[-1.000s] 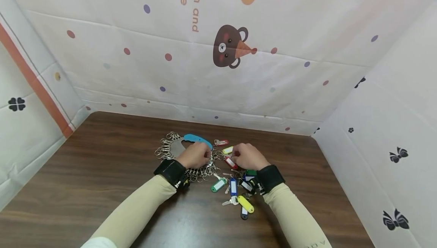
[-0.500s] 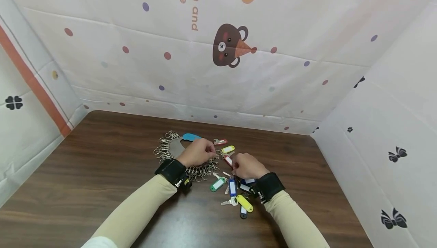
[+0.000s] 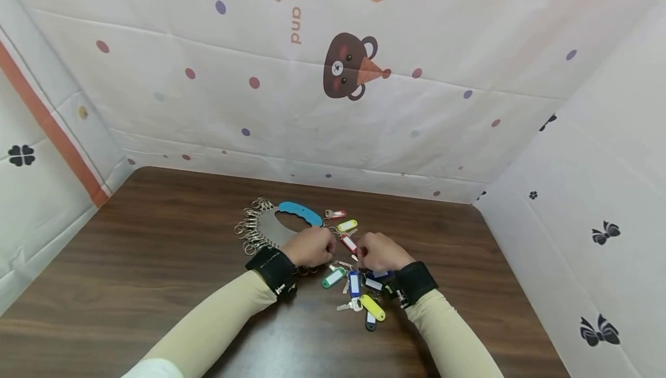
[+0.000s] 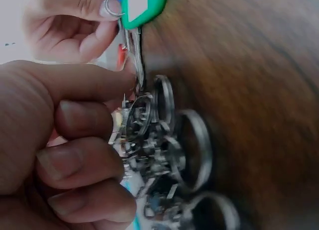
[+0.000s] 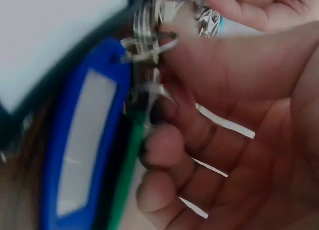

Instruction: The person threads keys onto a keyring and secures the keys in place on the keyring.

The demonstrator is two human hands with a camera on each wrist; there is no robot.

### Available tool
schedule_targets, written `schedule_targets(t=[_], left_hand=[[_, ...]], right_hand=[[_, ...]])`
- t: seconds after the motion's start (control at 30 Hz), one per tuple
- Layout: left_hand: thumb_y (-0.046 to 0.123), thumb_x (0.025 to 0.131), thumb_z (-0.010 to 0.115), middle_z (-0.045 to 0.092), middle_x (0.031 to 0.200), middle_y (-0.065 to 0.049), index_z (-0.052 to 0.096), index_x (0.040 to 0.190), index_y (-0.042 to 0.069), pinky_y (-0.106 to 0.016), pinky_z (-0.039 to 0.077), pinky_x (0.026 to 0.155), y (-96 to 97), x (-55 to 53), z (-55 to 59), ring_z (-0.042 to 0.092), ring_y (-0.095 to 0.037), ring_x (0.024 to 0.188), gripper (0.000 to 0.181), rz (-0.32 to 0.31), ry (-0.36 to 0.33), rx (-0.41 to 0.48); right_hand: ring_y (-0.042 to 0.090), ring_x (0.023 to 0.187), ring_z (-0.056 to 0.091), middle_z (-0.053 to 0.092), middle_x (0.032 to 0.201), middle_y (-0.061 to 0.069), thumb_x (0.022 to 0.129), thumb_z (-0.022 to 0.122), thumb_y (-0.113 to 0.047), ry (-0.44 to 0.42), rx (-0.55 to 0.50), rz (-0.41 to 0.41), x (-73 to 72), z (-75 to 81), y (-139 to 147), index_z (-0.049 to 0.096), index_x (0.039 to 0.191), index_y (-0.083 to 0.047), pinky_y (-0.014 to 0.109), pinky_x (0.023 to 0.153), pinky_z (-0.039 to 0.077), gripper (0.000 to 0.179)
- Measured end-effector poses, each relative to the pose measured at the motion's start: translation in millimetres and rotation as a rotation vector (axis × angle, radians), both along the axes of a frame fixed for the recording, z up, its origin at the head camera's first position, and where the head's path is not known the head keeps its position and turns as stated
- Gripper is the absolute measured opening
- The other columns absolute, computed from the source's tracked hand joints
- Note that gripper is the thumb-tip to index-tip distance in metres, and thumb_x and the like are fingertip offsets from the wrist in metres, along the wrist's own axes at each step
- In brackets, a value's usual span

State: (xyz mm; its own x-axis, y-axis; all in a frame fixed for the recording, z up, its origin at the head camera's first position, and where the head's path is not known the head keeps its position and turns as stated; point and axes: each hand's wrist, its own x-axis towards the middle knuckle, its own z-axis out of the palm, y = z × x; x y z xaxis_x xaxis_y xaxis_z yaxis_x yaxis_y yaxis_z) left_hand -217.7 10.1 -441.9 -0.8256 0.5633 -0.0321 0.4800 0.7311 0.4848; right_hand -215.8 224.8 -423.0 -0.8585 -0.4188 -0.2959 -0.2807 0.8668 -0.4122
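A fan-shaped metal key holder with a blue handle lies on the table, snap hooks hanging round its edge. My left hand covers its lower right part. In the left wrist view, its thumb and forefinger pinch a small metal piece beside keys and a green tag; I cannot tell whether it is a key or a hook. To its right, my right hand bends over the pile of tagged keys. The right wrist view shows its fingertips pinching a key ring beside a blue tag.
Loose key tags lie between and in front of the hands: a red one, a green one, a blue one and a yellow one. Behind the brown table stands a printed sheet.
My left hand has moved right and nearer me, off the blue handle, and its fingers have drawn together. My right hand has come down from the yellow tag to the key pile.
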Motion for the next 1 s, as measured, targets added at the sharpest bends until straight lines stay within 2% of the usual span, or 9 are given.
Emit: schedule_targets(t=[0.2,0.33,0.4,0.57,0.7,0.77,0.87,0.93,1.0], left_hand=[[0.013,0.089,0.075,0.058,0.066,0.007,0.063,0.066,0.021,-0.025,0.041,0.054,3.4,1.2,0.4,0.053,-0.010,0.060,0.027,0.027,-0.032,0.001],[0.014,0.087,0.075,0.056,0.066,0.007,0.061,0.068,0.021,-0.024,0.039,0.053,3.3,1.8,0.0,0.051,-0.009,0.059,0.025,0.032,-0.015,0.010],[0.013,0.088,0.072,0.053,0.066,0.007,0.060,0.070,0.021,-0.024,0.037,0.053,1.9,2.2,-0.8,0.049,-0.009,0.058,0.023,0.030,-0.009,0.040],[0.008,0.096,0.068,0.060,0.072,0.006,0.067,0.080,0.017,-0.024,0.041,0.062,-5.2,4.7,-4.0,0.051,-0.008,0.065,0.018,0.017,0.030,0.217],[0.008,0.098,0.069,0.071,0.085,0.002,0.072,0.090,0.012,-0.024,0.050,0.068,-12.7,6.3,-7.0,0.061,-0.008,0.075,0.010,0.063,0.029,0.358],[0.007,0.099,0.069,0.074,0.088,-0.004,0.072,0.094,0.009,-0.024,0.054,0.067,-16.3,5.6,-8.4,0.067,-0.010,0.075,0.007,0.084,-0.027,0.437],[0.005,0.099,0.067,0.074,0.092,-0.013,0.070,0.097,0.003,-0.026,0.060,0.065,-20.0,3.9,-9.4,0.074,-0.015,0.075,0.004,0.108,-0.157,0.574],[0.002,0.099,0.067,0.073,0.095,-0.017,0.069,0.100,-0.001,-0.028,0.063,0.066,-22.0,2.1,-10.8,0.076,-0.019,0.076,0.004,0.120,-0.252,0.664],[0.002,0.098,0.068,0.072,0.098,-0.018,0.068,0.101,-0.002,-0.030,0.065,0.070,-22.9,0.8,-11.8,0.078,-0.021,0.079,0.005,0.137,-0.314,0.719]], right_hand=[[0.016,0.064,0.052,0.057,0.071,0.000,0.095,0.069,-0.002,0.027,-0.061,-0.012,-2.8,-0.6,7,0.066,0.074,-0.011,0.027,0.059,0.041,0.022],[0.017,0.064,0.053,0.058,0.071,0.000,0.092,0.071,-0.003,0.021,-0.047,-0.024,-2.3,1.7,7,0.067,0.074,-0.012,0.027,0.058,0.041,0.021],[0.015,0.063,0.052,0.058,0.070,-0.002,0.092,0.072,-0.003,0.014,-0.032,0.003,-1.1,1.7,6,0.067,0.072,-0.013,0.026,0.058,0.040,0.023],[0.014,0.067,0.053,0.060,0.075,-0.002,0.095,0.065,-0.001,-0.015,-0.104,0.026,2.5,3.9,4,0.067,0.075,-0.010,0.025,0.061,0.041,0.022],[0.016,0.070,0.052,0.057,0.081,0.001,0.102,0.059,-0.002,-0.019,-0.200,0.017,3.2,11.8,3,0.064,0.085,-0.007,0.026,0.061,0.041,0.019],[0.016,0.070,0.051,0.056,0.082,0.002,0.103,0.057,-0.001,0.000,-0.247,0.039,2.9,15.5,0,0.062,0.089,-0.006,0.025,0.062,0.040,0.016],[0.015,0.071,0.051,0.058,0.083,0.003,0.101,0.056,0.001,0.015,-0.330,0.066,2.5,17.4,-6,0.061,0.093,-0.003,0.024,0.062,0.041,0.011],[0.015,0.074,0.053,0.059,0.086,0.005,0.100,0.057,0.003,0.014,-0.385,0.083,1.5,15.3,-11,0.063,0.098,-0.002,0.024,0.064,0.043,0.008],[0.015,0.076,0.055,0.062,0.088,0.007,0.099,0.058,0.004,0.000,-0.443,0.092,0.0,11.8,-17,0.064,0.102,-0.001,0.023,0.066,0.045,0.009]])
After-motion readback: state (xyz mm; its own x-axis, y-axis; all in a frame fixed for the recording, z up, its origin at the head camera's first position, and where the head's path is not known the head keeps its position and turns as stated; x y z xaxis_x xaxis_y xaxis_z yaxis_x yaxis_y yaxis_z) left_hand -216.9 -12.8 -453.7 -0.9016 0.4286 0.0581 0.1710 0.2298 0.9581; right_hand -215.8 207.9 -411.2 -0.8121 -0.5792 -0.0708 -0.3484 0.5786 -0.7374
